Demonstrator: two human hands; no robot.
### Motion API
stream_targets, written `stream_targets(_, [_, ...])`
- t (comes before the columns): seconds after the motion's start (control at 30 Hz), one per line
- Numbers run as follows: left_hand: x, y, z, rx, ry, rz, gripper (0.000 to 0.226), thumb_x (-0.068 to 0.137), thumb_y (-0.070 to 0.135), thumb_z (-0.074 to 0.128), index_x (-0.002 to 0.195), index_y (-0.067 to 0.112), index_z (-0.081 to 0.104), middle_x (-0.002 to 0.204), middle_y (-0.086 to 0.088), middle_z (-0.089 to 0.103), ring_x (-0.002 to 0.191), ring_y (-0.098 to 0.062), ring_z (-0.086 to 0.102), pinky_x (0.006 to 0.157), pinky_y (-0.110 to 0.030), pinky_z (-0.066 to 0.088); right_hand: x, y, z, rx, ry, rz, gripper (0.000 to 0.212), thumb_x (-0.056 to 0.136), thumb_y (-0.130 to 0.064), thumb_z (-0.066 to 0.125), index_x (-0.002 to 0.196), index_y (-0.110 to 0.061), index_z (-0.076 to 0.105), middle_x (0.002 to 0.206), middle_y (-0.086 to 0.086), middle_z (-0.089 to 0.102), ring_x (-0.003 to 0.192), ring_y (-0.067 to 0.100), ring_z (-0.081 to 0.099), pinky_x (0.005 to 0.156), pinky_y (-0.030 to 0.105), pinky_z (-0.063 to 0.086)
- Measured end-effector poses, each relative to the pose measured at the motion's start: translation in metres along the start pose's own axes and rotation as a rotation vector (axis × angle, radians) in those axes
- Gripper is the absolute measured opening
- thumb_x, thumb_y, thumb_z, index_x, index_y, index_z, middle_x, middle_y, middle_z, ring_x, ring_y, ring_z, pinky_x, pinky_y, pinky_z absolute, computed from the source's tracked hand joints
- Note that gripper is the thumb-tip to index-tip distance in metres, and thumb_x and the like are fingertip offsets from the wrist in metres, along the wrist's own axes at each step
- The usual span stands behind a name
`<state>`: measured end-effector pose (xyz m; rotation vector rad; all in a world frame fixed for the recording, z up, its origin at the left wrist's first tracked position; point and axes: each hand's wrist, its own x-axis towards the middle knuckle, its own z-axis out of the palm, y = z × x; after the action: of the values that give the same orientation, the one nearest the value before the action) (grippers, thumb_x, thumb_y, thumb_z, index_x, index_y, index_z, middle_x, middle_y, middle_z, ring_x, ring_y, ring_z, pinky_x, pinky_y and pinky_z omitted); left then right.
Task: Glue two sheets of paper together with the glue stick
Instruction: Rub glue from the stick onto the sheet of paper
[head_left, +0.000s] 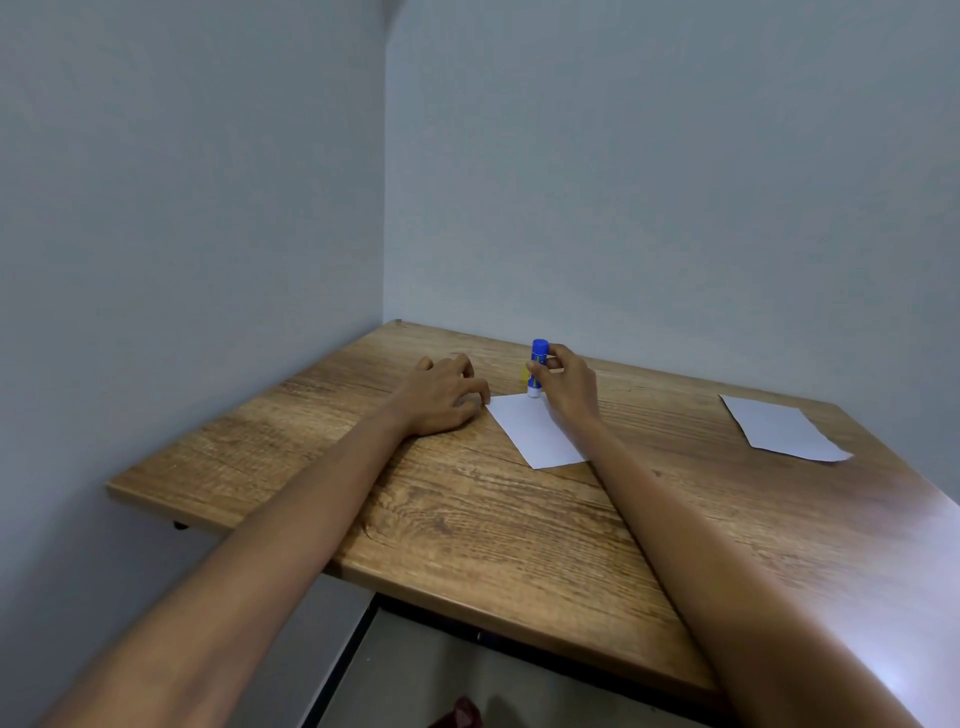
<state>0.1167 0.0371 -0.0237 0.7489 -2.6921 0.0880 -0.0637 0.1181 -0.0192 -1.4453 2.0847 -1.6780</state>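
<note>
A white sheet of paper (530, 431) lies on the wooden table (467, 519) near its middle. My right hand (569, 382) grips a blue glue stick (537, 366), held upright with its white tip down on the sheet's far edge. My left hand (441, 395) rests on the table with its fingertips touching the sheet's left corner. A second white sheet (779, 428) lies apart at the far right of the table. A small yellow thing, perhaps the glue cap, shows just behind the stick; I cannot tell for sure.
The table stands in a corner between two grey walls (208, 208). Its front edge runs diagonally toward me, with the floor (415, 670) below.
</note>
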Motion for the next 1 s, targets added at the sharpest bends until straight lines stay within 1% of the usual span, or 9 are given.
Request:
stream_targets(0.13, [0.001,0.000,0.001,0.001,-0.006,0.012,0.029,0.092,0.039,0.038,0.111,0.033,0.059,0.120,-0.001,0.048,0.105,-0.016,0.051,0.094,-0.037,0.029,0.004,0.005,-0.011,-0.008,0.049,0.043,0.026,0.089,-0.018,0.061,0.111,-0.005,0.063,0.103,0.012,0.068,0.089,0.020,0.059,0.078,0.031,0.044])
stream_targets(0.23, [0.002,0.000,0.001,-0.013,-0.008,0.008,0.028,0.092,0.045,0.039,0.109,0.034,0.059,0.121,0.000,0.050,0.107,-0.016,0.051,0.096,-0.039,0.029,0.007,0.011,-0.020,0.010,0.091,0.091,0.028,0.089,-0.017,0.061,0.115,-0.005,0.062,0.106,0.012,0.067,0.093,0.024,0.060,0.071,0.017,0.044])
stream_targets(0.33, [0.003,0.000,0.002,-0.031,-0.011,-0.004,0.028,0.090,0.051,0.043,0.105,0.034,0.060,0.120,0.002,0.051,0.107,-0.015,0.050,0.097,-0.040,0.030,0.008,0.013,-0.031,0.080,0.178,0.145,0.030,0.089,-0.020,0.062,0.115,-0.007,0.062,0.106,0.011,0.065,0.100,0.024,0.059,0.077,0.027,0.040])
stream_targets(0.43, [0.003,0.000,0.001,-0.195,0.015,-0.079,0.025,0.085,0.051,0.056,0.096,0.031,0.065,0.113,0.005,0.055,0.102,-0.014,0.052,0.097,-0.039,0.030,0.007,0.013,-0.044,0.202,0.247,0.193,0.032,0.088,-0.026,0.063,0.113,-0.007,0.062,0.098,0.005,0.062,0.094,0.019,0.057,0.075,0.028,0.040])
stream_targets(0.57, [-0.001,-0.003,-0.003,-0.633,0.064,-0.198,0.020,0.076,0.040,0.072,0.079,0.020,0.068,0.092,0.009,0.069,0.089,-0.012,0.062,0.078,-0.028,0.045,-0.001,0.014,-0.049,0.323,0.168,0.210,0.024,0.088,-0.023,0.064,0.105,-0.006,0.060,0.100,0.013,0.064,0.095,0.022,0.063,0.081,0.033,0.055])
stream_targets(0.63, [-0.002,-0.004,-0.004,-0.676,0.076,-0.219,0.017,0.075,0.034,0.074,0.078,0.019,0.065,0.091,0.006,0.071,0.088,-0.012,0.064,0.075,-0.026,0.047,-0.004,0.010,-0.047,0.386,0.112,0.208,0.029,0.090,-0.021,0.063,0.112,-0.002,0.059,0.100,0.014,0.064,0.093,0.024,0.065,0.074,0.030,0.058])
stream_targets(0.77, [-0.001,-0.004,-0.002,-0.663,0.085,-0.245,0.021,0.072,0.022,0.076,0.078,0.023,0.056,0.089,0.003,0.066,0.083,-0.014,0.059,0.072,-0.024,0.046,-0.008,0.005,-0.038,0.368,0.006,0.248,0.029,0.091,-0.025,0.062,0.113,-0.007,0.059,0.112,0.019,0.064,0.100,0.032,0.066,0.083,0.049,0.056])
stream_targets(0.9, [0.002,-0.006,-0.002,-0.668,0.080,-0.228,0.018,0.079,0.021,0.070,0.093,0.025,0.059,0.106,-0.001,0.061,0.096,-0.018,0.057,0.079,-0.025,0.045,-0.009,0.005,-0.034,0.350,-0.030,0.225,0.029,0.092,-0.026,0.060,0.112,-0.006,0.058,0.113,0.020,0.063,0.096,0.032,0.066,0.064,0.033,0.057])
stream_targets(1.0, [0.010,-0.002,-0.004,-0.555,0.147,-0.228,0.018,0.085,0.029,0.063,0.103,0.027,0.064,0.121,-0.001,0.052,0.111,-0.014,0.049,0.096,-0.034,0.036,-0.006,0.007,-0.033,0.320,0.019,0.207,0.027,0.091,-0.025,0.061,0.110,-0.006,0.059,0.110,0.019,0.064,0.099,0.031,0.066,0.082,0.046,0.055])
